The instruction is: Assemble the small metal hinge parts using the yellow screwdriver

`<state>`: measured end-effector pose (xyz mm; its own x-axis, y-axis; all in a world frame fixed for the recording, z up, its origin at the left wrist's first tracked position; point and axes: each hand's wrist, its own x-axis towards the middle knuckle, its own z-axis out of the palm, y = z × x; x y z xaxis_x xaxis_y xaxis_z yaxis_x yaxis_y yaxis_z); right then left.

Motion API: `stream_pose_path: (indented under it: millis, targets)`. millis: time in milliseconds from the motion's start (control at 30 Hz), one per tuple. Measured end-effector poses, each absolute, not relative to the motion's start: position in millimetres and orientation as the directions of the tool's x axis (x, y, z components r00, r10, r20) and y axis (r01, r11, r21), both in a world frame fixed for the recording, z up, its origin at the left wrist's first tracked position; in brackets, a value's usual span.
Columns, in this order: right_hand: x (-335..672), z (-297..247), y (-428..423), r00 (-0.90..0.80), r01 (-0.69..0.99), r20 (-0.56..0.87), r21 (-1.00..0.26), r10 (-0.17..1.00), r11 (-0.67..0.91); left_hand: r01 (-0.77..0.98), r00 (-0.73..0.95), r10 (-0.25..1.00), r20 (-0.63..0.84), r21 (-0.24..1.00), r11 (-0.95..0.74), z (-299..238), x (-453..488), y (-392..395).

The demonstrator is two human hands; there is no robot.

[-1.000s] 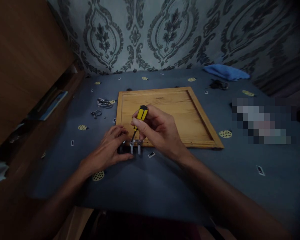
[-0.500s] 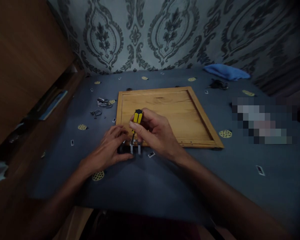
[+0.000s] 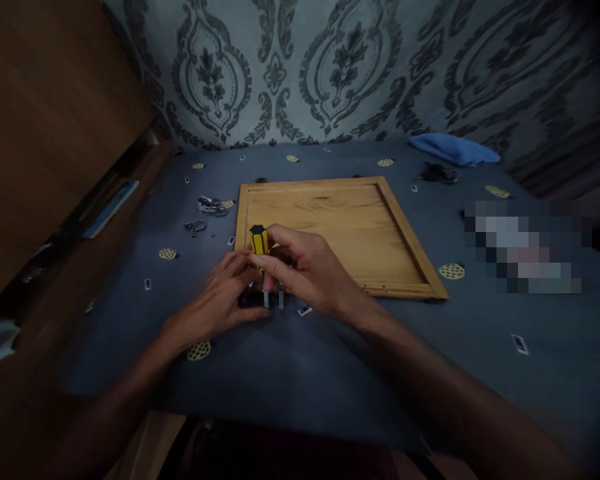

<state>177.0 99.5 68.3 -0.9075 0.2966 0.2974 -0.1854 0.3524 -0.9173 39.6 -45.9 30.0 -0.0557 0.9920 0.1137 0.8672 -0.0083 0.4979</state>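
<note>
My right hand (image 3: 310,270) grips a screwdriver (image 3: 259,241) with a yellow and black handle. The tool stands nearly upright over a metal hinge (image 3: 267,298) on the near edge of a framed wooden panel (image 3: 320,213), towards its left corner. Two small arms of the hinge jut out past that edge. My left hand (image 3: 217,290) is curled about the hinge, its thumb at the end of one arm and its fingers above, beside the screwdriver. The screwdriver's tip and the screw under it are hidden by my fingers.
Loose metal hinges (image 3: 211,205) and a smaller metal piece (image 3: 195,228) lie left of the panel. A blue cloth (image 3: 455,148) and a dark object (image 3: 439,173) are at the back right. A wooden cabinet (image 3: 55,100) borders the left side; a blurred patch covers something at right.
The screwdriver's handle has tipped left and now stands more upright, my right hand shifting slightly left with it. My left hand stays at the hinge. The view has shifted a little.
</note>
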Motion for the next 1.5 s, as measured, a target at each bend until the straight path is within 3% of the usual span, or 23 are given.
stream_pose_path:
  millis: [833,1067,1167,1333,1500]
  targets:
    - [166.2,71.0,94.2,-0.913,-0.170,0.322,-0.858,0.251,0.485,0.874,-0.051,0.990,0.130,0.485,-0.018,25.9,39.4,-47.9]
    - [169.1,71.4,94.3,-0.923,-0.183,0.303,-0.889,0.239,0.420,0.865,-0.053,0.991,0.120,0.501,-0.014,27.0,38.2,-47.0]
    - [176.1,68.5,94.7,-0.903,-0.198,0.307,-0.918,0.299,0.345,0.864,-0.046,0.992,0.116,0.502,-0.019,30.5,38.8,-45.3]
    - [187.5,59.3,96.2,-0.787,-0.256,0.346,-0.936,0.510,0.241,0.863,-0.053,0.992,0.115,0.506,-0.012,27.3,38.0,-45.2]
    - [190.0,54.4,97.3,-0.796,-0.234,0.326,-0.943,0.509,0.238,0.861,-0.069,0.990,0.122,0.509,-0.003,23.6,37.4,-45.8]
